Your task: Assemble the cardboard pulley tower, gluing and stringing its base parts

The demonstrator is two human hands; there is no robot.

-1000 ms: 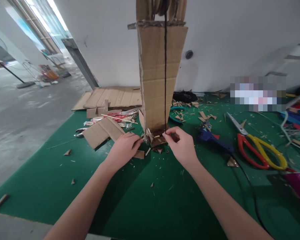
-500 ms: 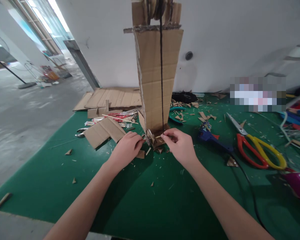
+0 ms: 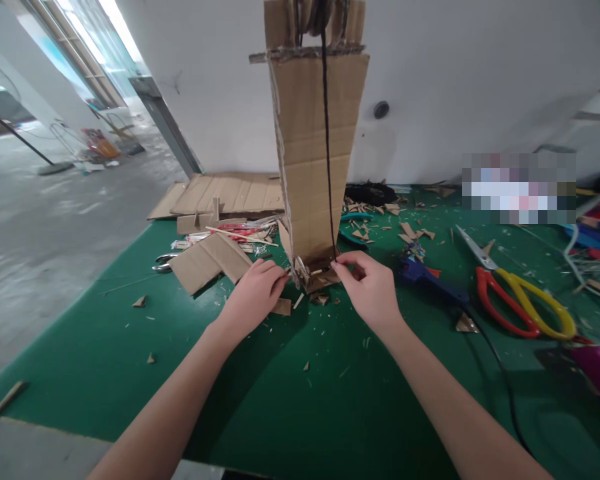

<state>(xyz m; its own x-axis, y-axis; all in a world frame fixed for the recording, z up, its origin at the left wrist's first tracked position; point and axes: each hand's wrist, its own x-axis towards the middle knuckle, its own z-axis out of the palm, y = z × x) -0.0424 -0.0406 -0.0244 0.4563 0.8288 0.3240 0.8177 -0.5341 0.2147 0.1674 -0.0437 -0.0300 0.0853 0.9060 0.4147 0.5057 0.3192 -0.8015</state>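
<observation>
A tall cardboard tower [image 3: 307, 127] stands upright in front of me, with a layered cardboard wheel [image 3: 314, 19] at its top, cut off by the frame. From there a black string [image 3: 327, 127] runs down the tower's face. My right hand [image 3: 369, 288] pinches the string's lower part beside the tower's foot. Closed at the left of the base, my left hand [image 3: 257, 293] has its fingertips by a small round cardboard piece [image 3: 301, 270]; what they grip is hidden. A thin light stick [image 3: 319, 271] shows between the hands.
Right of the tower lie a blue glue gun [image 3: 430, 280] and scissors [image 3: 505, 300] with red and yellow handles. Cardboard pieces [image 3: 210, 260], wrapped sticks [image 3: 235, 233] and scraps lie to the left. A white wall [image 3: 420, 80] rises behind the green table [image 3: 290, 400].
My right hand has moved slightly right, drawing the string's lower end that way, so the string slants more. My left hand stays by the base. The view has shifted slightly.
</observation>
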